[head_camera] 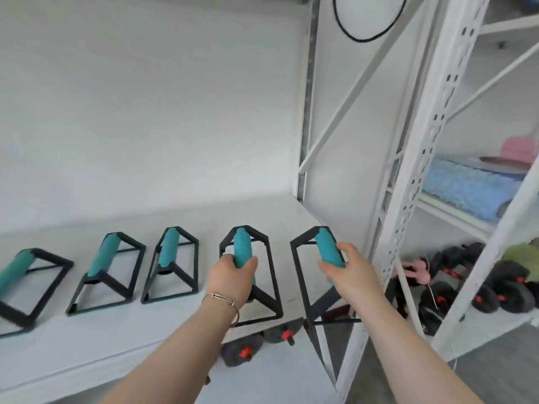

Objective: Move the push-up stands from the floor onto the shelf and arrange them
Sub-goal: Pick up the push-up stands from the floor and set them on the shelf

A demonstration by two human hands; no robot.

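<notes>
Several black-framed push-up stands with teal foam handles sit in a row on the white shelf [87, 339]. My left hand [233, 278] grips the teal handle of the fourth stand [242, 246]. My right hand [344, 266] is closed round the handle of the rightmost stand [323, 240], whose near frame overhangs the shelf's front right corner. Three more stands stand untouched to the left: one [170, 258], another [106, 263], and a third [20, 275] at the left edge.
A white metal rack upright [420, 158] rises just right of my right hand. Beyond it a neighbouring rack holds a blue fluffy mat [466, 188] and black dumbbells [495, 290]. Dark dumbbells with red knobs [248, 348] lie below the shelf's front edge.
</notes>
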